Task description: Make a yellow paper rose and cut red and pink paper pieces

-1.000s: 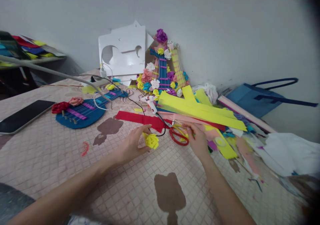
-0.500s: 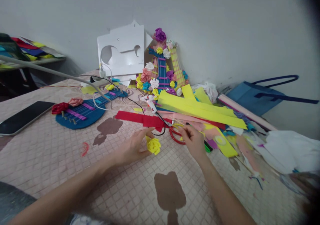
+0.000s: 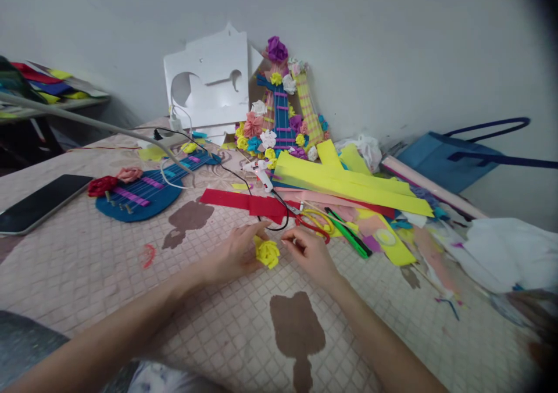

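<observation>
A yellow paper flower (image 3: 267, 253) sits between the thumb and fingers of my left hand (image 3: 239, 250), just above the tablecloth. My right hand (image 3: 311, 253) is a short way to the right of the flower, not touching it. Its thumb and fingers are curled together, and whatever they may hold is too small to make out. Red and yellow-handled scissors (image 3: 320, 228) lie just beyond that hand. A green utility knife (image 3: 349, 233) rests to their right. Behind the hands, a white glue gun (image 3: 260, 175) lies with its black cable looping towards my left fingers.
Red paper strips (image 3: 244, 204) and yellow paper strips (image 3: 344, 184) lie across the middle. On the left are a blue guitar-shaped piece (image 3: 139, 198) and a phone (image 3: 41, 204). Flower-covered guitar shapes (image 3: 283, 114) and a white cut-out board (image 3: 209, 85) lean at the wall.
My right hand has moved left from the scissors to beside the flower, and the scissors and knife are now more visible. My left hand stays at the flower. The view has shifted slightly.
</observation>
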{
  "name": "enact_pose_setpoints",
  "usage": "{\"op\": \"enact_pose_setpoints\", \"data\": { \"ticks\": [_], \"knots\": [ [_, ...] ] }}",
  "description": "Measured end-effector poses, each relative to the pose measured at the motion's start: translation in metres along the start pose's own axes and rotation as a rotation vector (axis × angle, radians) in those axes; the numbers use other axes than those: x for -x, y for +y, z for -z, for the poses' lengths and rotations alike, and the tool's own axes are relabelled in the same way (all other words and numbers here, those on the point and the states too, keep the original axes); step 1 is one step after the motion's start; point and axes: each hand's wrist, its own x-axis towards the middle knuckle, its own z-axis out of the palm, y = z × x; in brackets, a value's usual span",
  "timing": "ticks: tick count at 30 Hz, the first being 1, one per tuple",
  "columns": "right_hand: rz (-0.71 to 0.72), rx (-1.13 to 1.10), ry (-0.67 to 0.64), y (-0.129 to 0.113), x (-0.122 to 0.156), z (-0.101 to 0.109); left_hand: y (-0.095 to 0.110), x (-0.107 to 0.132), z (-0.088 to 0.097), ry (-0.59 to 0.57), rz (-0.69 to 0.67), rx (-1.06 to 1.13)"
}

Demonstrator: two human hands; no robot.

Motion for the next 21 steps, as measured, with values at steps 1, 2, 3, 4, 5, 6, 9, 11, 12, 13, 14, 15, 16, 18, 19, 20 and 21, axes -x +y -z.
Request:
{"op": "enact_pose_setpoints", "data": {
  "ticks": [1,2,3,4,5,6,9,11,12,13,14,15,16,18,19,20,21],
  "knots": [
    [0.009,0.003,0.003,-0.002,0.000,-0.001,0.000,0.000,0.000,0.008,0.000,0.005],
    [0.016,0.003,0.006,-0.005,0.000,-0.002,0.000,0.000,0.000,0.015,0.001,0.006],
    [0.021,-0.003,0.007,-0.008,0.001,-0.004,-0.001,0.000,-0.001,0.022,0.001,0.003],
    [0.026,-0.009,0.009,-0.010,0.001,-0.005,-0.001,0.000,-0.001,0.032,-0.001,-0.002],
    [0.030,-0.012,0.009,-0.012,0.002,-0.008,-0.001,0.001,-0.002,0.038,-0.004,-0.010],
    [0.032,-0.010,0.006,-0.013,0.002,-0.010,-0.001,0.001,-0.003,0.042,-0.008,-0.018],
    [0.038,0.025,-0.005,-0.016,0.004,-0.017,0.000,0.000,-0.004,0.054,-0.026,-0.044],
    [0.047,0.068,-0.012,-0.016,0.005,-0.020,0.002,0.000,-0.004,0.053,-0.036,-0.059],
    [0.055,0.094,-0.014,-0.017,0.006,-0.021,0.004,0.000,-0.003,0.055,-0.041,-0.066],
    [0.062,0.120,-0.016,-0.017,0.006,-0.022,0.005,0.000,-0.003,0.058,-0.045,-0.074],
    [0.066,0.147,-0.020,-0.017,0.006,-0.023,0.007,0.000,-0.002,0.058,-0.046,-0.080],
    [0.067,0.170,-0.023,-0.017,0.006,-0.024,0.008,0.000,-0.002,0.056,-0.045,-0.085],
    [0.069,0.189,-0.028,-0.018,0.006,-0.025,0.009,0.000,-0.002,0.051,-0.042,-0.089],
    [0.073,0.221,-0.043,-0.018,0.006,-0.026,0.010,0.000,-0.002,0.032,-0.029,-0.095],
    [0.078,0.236,-0.056,-0.018,0.006,-0.027,0.010,0.000,-0.002,0.023,-0.023,-0.098],
    [0.084,0.251,-0.071,-0.018,0.006,-0.028,0.010,0.001,-0.002,0.018,-0.019,-0.101],
    [0.089,0.261,-0.082,-0.018,0.006,-0.028,0.009,0.001,-0.003,0.015,-0.016,-0.101]
  ]
}}
